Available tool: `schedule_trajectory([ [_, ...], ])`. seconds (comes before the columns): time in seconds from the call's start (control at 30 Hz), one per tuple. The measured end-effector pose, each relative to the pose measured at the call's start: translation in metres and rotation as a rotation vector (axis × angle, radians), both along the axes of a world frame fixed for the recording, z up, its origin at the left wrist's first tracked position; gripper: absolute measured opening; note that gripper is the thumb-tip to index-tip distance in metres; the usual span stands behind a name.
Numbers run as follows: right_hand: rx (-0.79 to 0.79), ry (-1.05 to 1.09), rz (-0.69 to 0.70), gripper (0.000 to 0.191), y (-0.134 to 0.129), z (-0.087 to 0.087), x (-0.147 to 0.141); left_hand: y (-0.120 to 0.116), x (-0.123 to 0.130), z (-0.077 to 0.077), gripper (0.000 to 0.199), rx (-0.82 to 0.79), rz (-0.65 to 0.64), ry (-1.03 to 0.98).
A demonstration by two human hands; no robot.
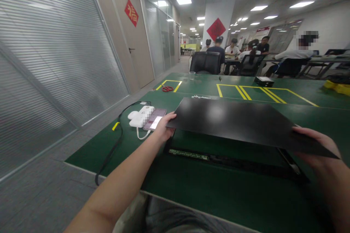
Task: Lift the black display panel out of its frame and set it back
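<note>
A thin, flat black panel [232, 122] with a glossy sheen is held up, tilted, above the table. My left hand [165, 126] grips its left corner, thumb on top. At the right end my right hand [319, 143] holds the edge, thumb above and the fingers mostly hidden under it. Beneath the panel, a slim black frame [246, 164] lies on the green table [218, 193]. Along the frame's near side runs a narrow green circuit board [188, 154]. The panel covers much of the frame, and I cannot tell whether they touch.
Left of the panel are a phone [155, 119], a white power bank [142, 115] and a black cable [116, 145]. Red-handled scissors [167, 88], a clear cup [192, 76] and a black box [264, 81] sit farther back. Several people sit beyond a black chair [205, 62].
</note>
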State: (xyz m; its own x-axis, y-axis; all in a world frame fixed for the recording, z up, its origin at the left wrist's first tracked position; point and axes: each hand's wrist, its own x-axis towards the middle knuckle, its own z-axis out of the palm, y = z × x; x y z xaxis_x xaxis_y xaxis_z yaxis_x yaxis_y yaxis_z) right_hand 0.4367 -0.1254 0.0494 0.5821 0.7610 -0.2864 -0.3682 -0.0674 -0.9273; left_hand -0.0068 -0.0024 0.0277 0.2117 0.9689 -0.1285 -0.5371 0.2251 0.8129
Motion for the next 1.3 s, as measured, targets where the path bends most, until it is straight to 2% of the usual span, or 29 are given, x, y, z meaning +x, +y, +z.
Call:
schedule_trajectory([
  [0.13,-0.174,0.028,0.149,0.032,0.001,0.0,-0.009,0.003,-0.008,0.006,0.022,0.046,0.063,-0.05],
  [0.33,-0.178,-0.055,0.265,0.033,0.004,-0.002,-0.017,0.005,-0.017,0.013,0.027,0.182,0.075,-0.019],
  [0.53,-0.226,-0.2,0.215,0.042,0.007,-0.009,-0.015,0.005,-0.019,0.013,0.04,0.207,0.089,0.052],
  [0.73,-0.298,-0.3,0.152,0.052,0.007,-0.009,-0.014,-0.001,-0.019,0.017,0.044,0.13,0.05,0.172],
  [0.9,-0.353,-0.379,0.118,0.05,0.006,-0.009,-0.01,-0.003,-0.016,0.016,0.044,0.052,-0.025,0.291],
  [1.3,-0.391,-0.433,0.082,0.039,0.005,-0.004,-0.015,-0.003,-0.007,0.009,0.035,-0.004,-0.042,0.437],
])
